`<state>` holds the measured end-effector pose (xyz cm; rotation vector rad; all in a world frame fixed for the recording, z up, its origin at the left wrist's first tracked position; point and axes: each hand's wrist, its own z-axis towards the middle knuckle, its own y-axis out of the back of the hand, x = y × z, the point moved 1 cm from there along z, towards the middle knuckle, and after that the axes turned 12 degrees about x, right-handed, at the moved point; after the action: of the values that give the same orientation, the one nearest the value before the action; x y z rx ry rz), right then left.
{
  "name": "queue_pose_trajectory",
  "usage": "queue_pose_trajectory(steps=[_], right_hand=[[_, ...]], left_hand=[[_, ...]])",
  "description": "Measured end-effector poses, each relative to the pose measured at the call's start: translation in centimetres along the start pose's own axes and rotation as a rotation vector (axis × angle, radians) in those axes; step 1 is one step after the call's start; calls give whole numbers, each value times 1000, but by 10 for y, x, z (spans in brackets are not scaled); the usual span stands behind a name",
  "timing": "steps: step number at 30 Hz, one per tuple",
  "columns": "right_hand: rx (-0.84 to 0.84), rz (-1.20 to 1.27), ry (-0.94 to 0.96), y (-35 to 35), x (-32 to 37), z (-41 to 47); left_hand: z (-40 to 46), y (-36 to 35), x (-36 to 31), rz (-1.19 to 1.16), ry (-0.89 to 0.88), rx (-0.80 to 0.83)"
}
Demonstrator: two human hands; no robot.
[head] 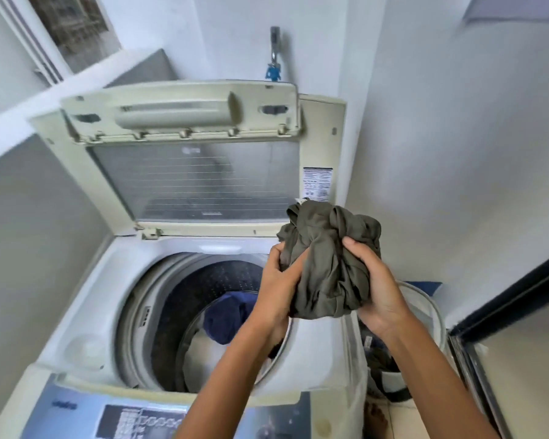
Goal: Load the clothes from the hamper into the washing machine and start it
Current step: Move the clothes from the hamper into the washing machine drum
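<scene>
A bunched olive-green garment is held above the right rim of the top-loading washing machine. My left hand grips its left side and my right hand grips its right side. The machine's lid stands folded open at the back. Inside the drum lies a dark blue piece of clothing. The mesh hamper stands on the floor right of the machine, with dark clothes in it, partly hidden by my right forearm.
The machine's blue control panel runs along the near edge. A tap sticks out of the white wall behind the lid. A grey wall closes the left side, and a dark-framed door stands at the right.
</scene>
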<state>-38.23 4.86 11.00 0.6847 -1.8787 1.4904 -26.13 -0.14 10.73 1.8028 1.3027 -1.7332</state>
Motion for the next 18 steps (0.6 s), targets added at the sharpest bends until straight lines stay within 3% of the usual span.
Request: queue_pose_trajectory(steps=[11,18], right_hand=[[140,-48,-18,-88,-28,16],[192,-134,-103,-102,-31,22]], left_hand=[[-37,99,-61,-345,-39,183],[-25,121,-70,-142,-10,122]])
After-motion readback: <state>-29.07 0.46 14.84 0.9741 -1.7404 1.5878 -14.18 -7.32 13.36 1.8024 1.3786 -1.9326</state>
